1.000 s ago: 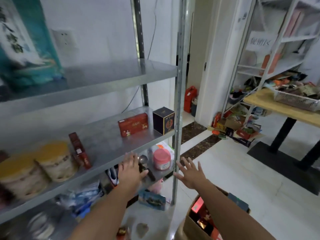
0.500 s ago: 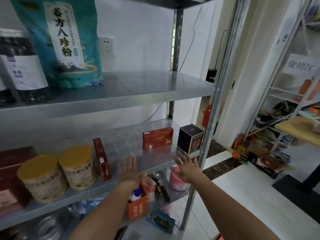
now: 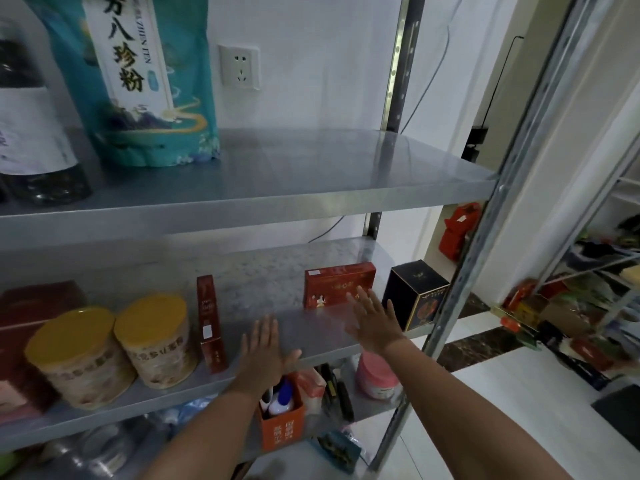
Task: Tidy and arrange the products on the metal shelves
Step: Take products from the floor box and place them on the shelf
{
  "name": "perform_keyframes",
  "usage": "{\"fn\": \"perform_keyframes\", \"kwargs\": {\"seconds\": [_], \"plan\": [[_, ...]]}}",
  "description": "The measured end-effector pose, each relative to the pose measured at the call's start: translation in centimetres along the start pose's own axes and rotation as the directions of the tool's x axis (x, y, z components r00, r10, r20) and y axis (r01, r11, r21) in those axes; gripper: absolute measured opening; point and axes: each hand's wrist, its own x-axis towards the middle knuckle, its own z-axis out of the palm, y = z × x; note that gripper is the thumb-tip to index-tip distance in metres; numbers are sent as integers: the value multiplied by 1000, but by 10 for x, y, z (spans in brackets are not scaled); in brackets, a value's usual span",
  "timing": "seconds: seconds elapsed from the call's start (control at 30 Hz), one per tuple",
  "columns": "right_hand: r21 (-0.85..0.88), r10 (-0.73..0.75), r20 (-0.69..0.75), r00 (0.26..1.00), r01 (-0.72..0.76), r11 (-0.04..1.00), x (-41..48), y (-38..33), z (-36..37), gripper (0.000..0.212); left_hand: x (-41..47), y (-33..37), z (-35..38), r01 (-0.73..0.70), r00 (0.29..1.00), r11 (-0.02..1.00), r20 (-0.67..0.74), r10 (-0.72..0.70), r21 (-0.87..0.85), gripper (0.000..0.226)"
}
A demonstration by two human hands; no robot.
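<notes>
A metal shelf unit fills the view. On its middle shelf stand a flat red box, a black box, a slim red carton and two yellow-lidded tubs. My left hand hovers flat over the shelf's front edge, fingers straight, holding nothing. My right hand reaches with spread fingers just in front of the flat red box; its fingertips overlap the box's lower right corner. Whether it touches the box is unclear.
The upper shelf carries a teal bag and a dark bottle at the left. Below sit an orange box with small bottles and a pink jar. A steel upright stands at the right, with cluttered racks beyond it.
The view has tilted up from the floor to the shelves. Both hands have risen and moved forward over the middle shelf, the right one closing in on the flat red box.
</notes>
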Motion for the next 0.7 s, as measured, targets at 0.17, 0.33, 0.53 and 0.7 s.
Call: {"fn": "perform_keyframes", "kwargs": {"seconds": [0.17, 0.33, 0.53, 0.7], "plan": [[-57, 11, -200, 980, -23, 998, 55, 13, 8, 88, 19, -3, 0, 58, 998, 998, 1, -58, 33, 97], [-115, -70, -201, 977, 48, 992, 66, 14, -11, 105, 32, -4, 10, 45, 998, 999, -33, -46, -24, 151], [-144, -81, -201, 976, 52, 988, 80, 14, -23, 80, 29, 0, 14, 55, 997, 998, -55, -57, -31, 150], [-82, -97, -278, 956, 78, 994, 86, 17, -27, 42, 30, 2, 8, 80, 997, 995, -1, -80, -59, 129]]}}
